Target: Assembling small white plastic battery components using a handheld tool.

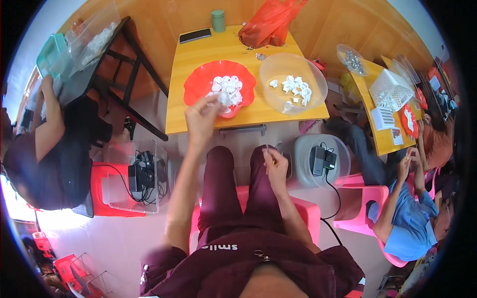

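My left hand (201, 119) is over the near edge of a red scalloped bowl (196, 82), its thumb and fingers closed on a small whitish piece (224, 99), slightly blurred. Several small white plastic parts (228, 83) lie heaped in the bowl beyond the fingertips. Above my right thigh, my right hand (277, 171) is closed in a pinch, apart from the table; a thin small thing seems to show at its fingertips, too small to name. To the right of the bowl, a clear round tub (318, 94) contains more white parts (296, 88).
On the yellow table (176, 119) are a phone (195, 35), a green canister (218, 21) and a red plastic bag (271, 27). Clear bins with black adapters (143, 171) (323, 160) stand either side of my legs. Other people sit left and right, at tables with baskets.
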A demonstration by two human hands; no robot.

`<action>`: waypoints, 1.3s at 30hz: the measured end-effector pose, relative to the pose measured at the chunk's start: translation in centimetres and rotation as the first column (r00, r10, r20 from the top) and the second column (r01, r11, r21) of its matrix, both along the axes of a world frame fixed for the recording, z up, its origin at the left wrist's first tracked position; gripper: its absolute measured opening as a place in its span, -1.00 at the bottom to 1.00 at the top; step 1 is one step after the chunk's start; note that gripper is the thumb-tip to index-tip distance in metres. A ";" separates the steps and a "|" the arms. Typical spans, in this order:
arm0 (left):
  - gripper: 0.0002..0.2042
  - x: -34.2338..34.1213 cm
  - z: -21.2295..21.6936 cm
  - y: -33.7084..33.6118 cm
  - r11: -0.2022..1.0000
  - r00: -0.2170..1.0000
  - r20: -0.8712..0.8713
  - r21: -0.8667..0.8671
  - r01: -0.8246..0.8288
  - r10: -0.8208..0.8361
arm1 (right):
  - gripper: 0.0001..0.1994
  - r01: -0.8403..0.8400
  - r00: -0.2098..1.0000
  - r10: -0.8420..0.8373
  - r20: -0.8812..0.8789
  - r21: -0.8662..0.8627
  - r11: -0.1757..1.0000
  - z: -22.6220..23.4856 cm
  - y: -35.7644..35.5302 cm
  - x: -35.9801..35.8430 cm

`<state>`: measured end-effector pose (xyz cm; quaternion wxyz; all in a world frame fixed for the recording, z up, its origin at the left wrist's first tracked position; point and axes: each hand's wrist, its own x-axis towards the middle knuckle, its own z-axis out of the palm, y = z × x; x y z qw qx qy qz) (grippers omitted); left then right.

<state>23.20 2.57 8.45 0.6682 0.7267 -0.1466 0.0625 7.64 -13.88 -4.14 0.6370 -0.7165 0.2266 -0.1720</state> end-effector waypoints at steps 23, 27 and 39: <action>-0.66 -11.8 2.6 -2.8 0.904 0.991 0.015 -0.407 0.130 -0.136 | -0.65 -0.372 0.904 0.272 0.329 0.295 0.880 16.2 1.4 0.3; -0.66 -11.3 2.7 -2.3 0.725 0.861 -0.185 -0.637 0.262 -0.473 | -0.66 -0.321 0.909 0.240 0.341 0.205 0.924 17.0 1.8 0.5; -0.68 -10.7 2.7 -2.8 0.707 0.867 -0.202 -0.674 0.214 -0.455 | -0.74 -0.198 0.859 0.167 0.485 0.013 0.980 16.6 2.2 1.0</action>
